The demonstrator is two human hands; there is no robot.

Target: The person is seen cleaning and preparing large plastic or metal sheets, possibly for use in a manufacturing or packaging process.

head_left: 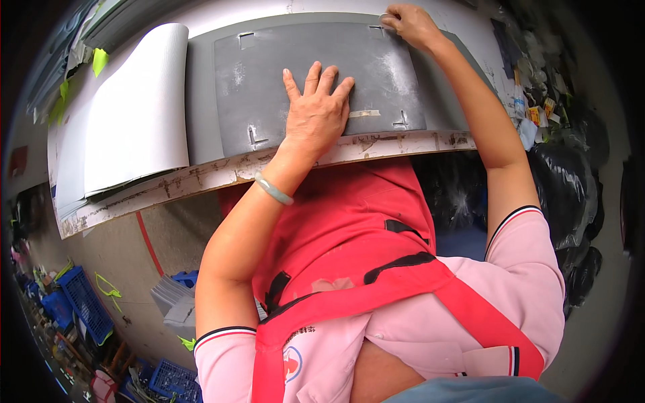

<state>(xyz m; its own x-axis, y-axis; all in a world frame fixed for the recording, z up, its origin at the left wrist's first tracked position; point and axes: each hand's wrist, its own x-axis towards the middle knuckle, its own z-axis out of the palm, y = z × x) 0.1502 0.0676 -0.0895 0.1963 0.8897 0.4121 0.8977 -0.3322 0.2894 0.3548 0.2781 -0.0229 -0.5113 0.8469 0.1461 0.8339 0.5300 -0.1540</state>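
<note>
A dark grey template sheet [269, 74] with L-shaped and square cut-outs lies on a larger grey sheet [200, 101] on the worktable [201, 176]. My left hand [316, 111] presses flat on the template near its front edge, fingers spread, a pale green bangle on the wrist. My right hand [410, 25] reaches to the template's far right corner, fingers pinched on a small whitish marker piece [386, 18] there. A strip of tape [364, 113] sits on the template just right of my left hand.
A stack of light grey sheets [134, 114] with a curled top sheet lies at the left of the table. Black plastic bags [564, 195] pile up at the right. Blue crates [84, 302] and stacked sheets [173, 299] stand on the floor at lower left.
</note>
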